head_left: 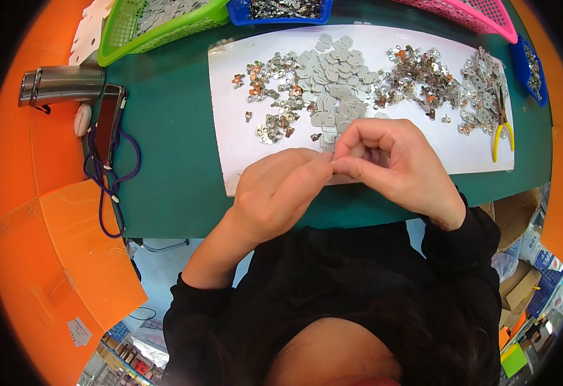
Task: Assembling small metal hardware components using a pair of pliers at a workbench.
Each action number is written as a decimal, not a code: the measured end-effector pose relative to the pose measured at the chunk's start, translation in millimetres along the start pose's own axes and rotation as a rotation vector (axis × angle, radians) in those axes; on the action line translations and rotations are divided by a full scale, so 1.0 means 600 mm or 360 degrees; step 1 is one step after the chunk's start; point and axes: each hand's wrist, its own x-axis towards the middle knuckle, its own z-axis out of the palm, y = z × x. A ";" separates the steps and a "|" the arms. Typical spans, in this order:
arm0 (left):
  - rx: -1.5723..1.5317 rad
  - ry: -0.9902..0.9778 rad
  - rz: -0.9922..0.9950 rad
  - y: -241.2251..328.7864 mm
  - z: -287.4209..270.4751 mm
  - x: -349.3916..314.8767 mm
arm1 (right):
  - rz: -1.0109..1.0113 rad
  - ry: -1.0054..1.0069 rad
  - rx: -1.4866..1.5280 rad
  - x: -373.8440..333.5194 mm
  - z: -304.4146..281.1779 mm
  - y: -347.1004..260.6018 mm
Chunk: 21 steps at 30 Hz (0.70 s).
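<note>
My left hand [281, 186] and my right hand [394, 164] meet at the fingertips over the near edge of a white board [230, 141]. Both are closed in a pinch; whatever lies between the fingers is too small to make out. Just beyond them spreads a pile of flat grey plates [339, 77]. Small metal fittings [278, 93], some coppery, lie left of that pile. To its right is a heap of darker small metal parts [423, 77], then silvery flat pieces [481, 90]. Pliers with yellow handles [503, 132] rest at the board's right side.
Along the back stand a green basket [165, 32], a blue tray [280, 13] and a pink basket [468, 16], with another blue tray [529, 71] at right. A steel cup [63, 87], a phone [109, 122] and a purple cord [127, 174] lie on the green table's left.
</note>
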 end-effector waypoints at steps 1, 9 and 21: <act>0.0043 -0.0009 0.0092 -0.001 0.001 0.000 | -0.0050 -0.0025 -0.0062 -0.001 0.001 0.000; -0.0003 0.0112 0.0236 -0.005 -0.002 -0.011 | -0.0159 0.0153 -0.0045 0.001 -0.011 -0.010; -0.0002 0.0075 0.0459 0.001 -0.011 -0.003 | -0.0114 -0.0128 0.0029 -0.010 -0.012 -0.006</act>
